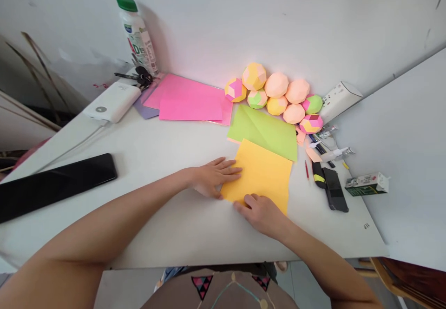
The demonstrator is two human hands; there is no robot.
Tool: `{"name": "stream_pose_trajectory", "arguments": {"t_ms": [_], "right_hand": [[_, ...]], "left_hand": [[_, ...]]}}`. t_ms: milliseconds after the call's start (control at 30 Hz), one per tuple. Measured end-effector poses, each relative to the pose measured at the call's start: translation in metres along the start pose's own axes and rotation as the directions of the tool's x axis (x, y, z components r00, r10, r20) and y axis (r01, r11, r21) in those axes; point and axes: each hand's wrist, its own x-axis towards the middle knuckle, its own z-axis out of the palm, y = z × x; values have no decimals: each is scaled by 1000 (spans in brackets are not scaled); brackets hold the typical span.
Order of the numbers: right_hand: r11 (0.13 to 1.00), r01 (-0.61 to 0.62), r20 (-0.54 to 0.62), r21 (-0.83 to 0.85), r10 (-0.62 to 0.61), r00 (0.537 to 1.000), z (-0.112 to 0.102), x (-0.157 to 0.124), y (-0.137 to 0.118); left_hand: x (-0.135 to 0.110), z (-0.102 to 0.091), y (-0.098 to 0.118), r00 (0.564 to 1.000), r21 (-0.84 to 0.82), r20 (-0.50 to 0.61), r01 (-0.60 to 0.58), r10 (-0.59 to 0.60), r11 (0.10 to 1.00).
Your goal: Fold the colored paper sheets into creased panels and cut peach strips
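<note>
A yellow sheet of paper lies at a slant on the white table, its far corner overlapping a green sheet. My left hand rests flat on the yellow paper's left edge with its fingers spread. At the near edge of that sheet, my right hand has its fingers curled in, with thumb and forefinger at the paper's border. Part of the near edge is hidden under the right hand.
Behind are pink sheets and several faceted paper balls against the wall. On the right lie a phone, a black-and-yellow cutter and a small carton. A white power bank, a bottle and a black slab occupy the left.
</note>
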Motion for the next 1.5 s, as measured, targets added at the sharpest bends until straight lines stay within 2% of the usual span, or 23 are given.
{"name": "stream_pose_trajectory", "arguments": {"t_ms": [367,533,600,667,733,767,867,933,1000,1200,1300,1367,1433,1500], "right_hand": [[992,-122,-67,-33,120,990,0,-120,16],[961,-190,-118,200,216,969,0,-143,19],[916,-228,-179,331,298,938,0,-139,20],[862,-286,-245,418,410,878,1,-129,23],[829,-365,-276,424,502,819,2,-113,27],[818,-409,-260,405,532,806,2,-104,31],[777,-513,-100,365,581,808,2,-78,44],[756,-547,23,360,579,815,0,-63,55],[751,-557,94,356,564,820,-2,-52,66],[790,-500,94,355,502,860,-13,-31,87],[817,-457,45,352,473,880,-28,-26,85],[857,-379,-71,349,427,901,-38,-30,75],[916,-226,-278,331,324,904,-41,-38,61],[951,-81,-444,298,213,870,-36,-50,42]], "left_hand": [[0,4,-4,999,45,48,11,-13,999],[0,3,-2,997,79,72,18,-24,997],[-1,2,-1,996,81,76,32,-38,996],[-2,3,0,997,79,62,33,-38,996],[-3,5,-1,999,81,26,30,-33,996],[-4,7,-2,1000,84,4,31,-31,996],[-3,12,-3,997,96,-64,37,-31,995],[-1,15,-2,995,108,-98,40,-29,993],[0,16,0,991,122,-126,57,-41,991],[6,22,4,969,132,-222,140,-108,981],[9,28,-1,924,100,-350,201,-155,974],[9,30,-6,872,64,-464,207,-155,976],[7,28,-11,821,69,-567,135,-73,988],[3,23,-14,779,137,-623,15,75,990]]}}
